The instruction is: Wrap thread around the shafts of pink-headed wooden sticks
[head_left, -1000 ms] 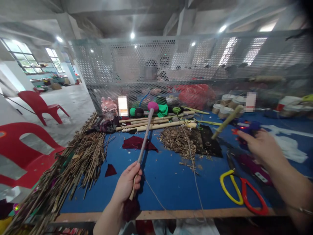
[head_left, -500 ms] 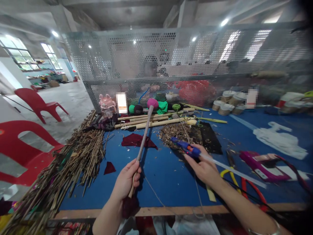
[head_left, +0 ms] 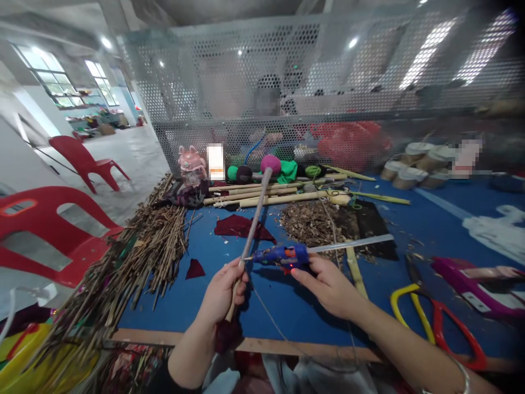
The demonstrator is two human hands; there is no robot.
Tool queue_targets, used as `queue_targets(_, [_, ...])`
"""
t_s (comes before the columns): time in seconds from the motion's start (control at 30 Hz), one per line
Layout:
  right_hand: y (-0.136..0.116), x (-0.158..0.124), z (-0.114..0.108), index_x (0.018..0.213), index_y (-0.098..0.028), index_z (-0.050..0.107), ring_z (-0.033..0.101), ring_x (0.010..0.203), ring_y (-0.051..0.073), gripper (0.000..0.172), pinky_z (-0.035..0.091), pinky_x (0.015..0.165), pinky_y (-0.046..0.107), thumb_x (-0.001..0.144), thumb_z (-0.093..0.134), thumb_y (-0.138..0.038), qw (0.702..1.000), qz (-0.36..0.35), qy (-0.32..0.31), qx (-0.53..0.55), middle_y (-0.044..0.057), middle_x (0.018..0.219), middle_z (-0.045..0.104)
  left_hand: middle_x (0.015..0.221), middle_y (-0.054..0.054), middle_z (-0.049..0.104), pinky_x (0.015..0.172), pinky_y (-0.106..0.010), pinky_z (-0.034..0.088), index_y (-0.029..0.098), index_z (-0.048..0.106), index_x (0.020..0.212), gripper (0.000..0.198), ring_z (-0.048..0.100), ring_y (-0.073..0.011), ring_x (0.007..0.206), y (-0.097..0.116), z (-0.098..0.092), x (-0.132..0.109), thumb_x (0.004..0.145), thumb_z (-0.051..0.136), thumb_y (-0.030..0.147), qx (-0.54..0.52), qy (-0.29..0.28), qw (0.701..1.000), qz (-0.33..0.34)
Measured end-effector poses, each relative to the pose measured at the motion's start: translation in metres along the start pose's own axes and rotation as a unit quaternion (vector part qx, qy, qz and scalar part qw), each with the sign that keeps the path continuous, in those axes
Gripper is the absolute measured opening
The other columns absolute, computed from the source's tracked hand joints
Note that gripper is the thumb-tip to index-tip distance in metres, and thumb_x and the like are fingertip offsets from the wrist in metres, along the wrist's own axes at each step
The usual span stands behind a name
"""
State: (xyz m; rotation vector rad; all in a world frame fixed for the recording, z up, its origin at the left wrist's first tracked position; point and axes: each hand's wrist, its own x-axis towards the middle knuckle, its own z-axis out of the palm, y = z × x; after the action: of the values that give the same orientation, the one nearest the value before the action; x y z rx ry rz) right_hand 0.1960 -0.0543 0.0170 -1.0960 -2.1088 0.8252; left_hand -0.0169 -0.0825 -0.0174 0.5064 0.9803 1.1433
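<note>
My left hand [head_left: 225, 287] is closed around a thin stick [head_left: 255, 221] wrapped in greyish material, which slants up and away from me. Its far end meets a magenta ball [head_left: 270, 164]; whether they are joined I cannot tell. My right hand [head_left: 328, 284] grips a blue glue gun [head_left: 283, 256], with a clear glue stick [head_left: 353, 243] jutting from its back. The nozzle points left and is at the wrapped stick, just above my left fingers. A thin cord hangs from near the left hand. Dark red cloth [head_left: 229, 334] hangs below that hand.
Dry twigs [head_left: 159, 241] are heaped at the left. Brown plant scraps [head_left: 307, 221] lie mid-table, with pale sticks [head_left: 283, 201] behind them. Yellow handles [head_left: 422, 314] and red handles [head_left: 451, 334] of tools lie at right, near a magenta device [head_left: 463, 279]. A perforated screen [head_left: 229, 82] stands behind.
The glue gun has swung left and levelled, bringing its nozzle to the wrapped stick. My left hand keeps its hold. The whole view has shifted slightly.
</note>
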Motion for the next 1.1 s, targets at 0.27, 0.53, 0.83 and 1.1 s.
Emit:
queue_targets(0.27, [-0.0018,0.0005,0.0018,0.106,-0.020,0.059,0.056,0.098,0.021,0.030,0.044,0.087,0.033,0.085,0.045,-0.034,1.000,-0.010,0.010,-0.024,0.007,0.106,0.062,0.061,0.004,0.046,0.030,-0.011,0.018,0.015,0.050,0.090,0.031,0.032,-0.0011,0.039,0.0013,0.0028,-0.0011,0.065,0.064,0.029,0.001,0.004,1.000,-0.002])
queue_targets(0.53, [-0.0006,-0.0017,0.0017,0.102,-0.020,0.060,0.055,0.102,0.022,0.027,0.043,0.089,0.032,0.085,0.044,-0.033,0.999,-0.018,0.005,-0.043,0.007,0.108,0.061,0.062,0.005,0.046,0.030,-0.011,0.018,0.016,0.050,0.089,0.030,0.033,-0.0009,0.039,-0.0009,0.0000,0.0001,0.066,0.064,0.029,0.001,-0.002,1.000,0.000])
queue_targets(0.83, [-0.0028,-0.0028,0.0016,0.106,-0.021,0.059,0.056,0.100,0.023,0.030,0.044,0.087,0.034,0.085,0.043,-0.034,0.998,-0.022,0.005,-0.059,0.007,0.108,0.061,0.062,0.004,0.046,0.030,-0.011,0.019,0.015,0.050,0.088,0.031,0.033,-0.0010,0.039,-0.0002,0.0017,-0.0004,0.065,0.064,0.030,0.007,0.005,1.000,0.004])
queue_targets(1.1, [-0.0019,-0.0039,0.0033,0.105,-0.020,0.060,0.059,0.094,0.023,0.030,0.048,0.079,0.031,0.085,0.043,-0.035,0.998,-0.006,0.011,-0.059,0.008,0.106,0.061,0.061,0.004,0.046,0.030,-0.011,0.018,0.015,0.050,0.087,0.030,0.032,-0.0011,0.039,0.0012,0.0036,-0.0015,0.064,0.064,0.029,0.007,0.007,1.000,0.001])
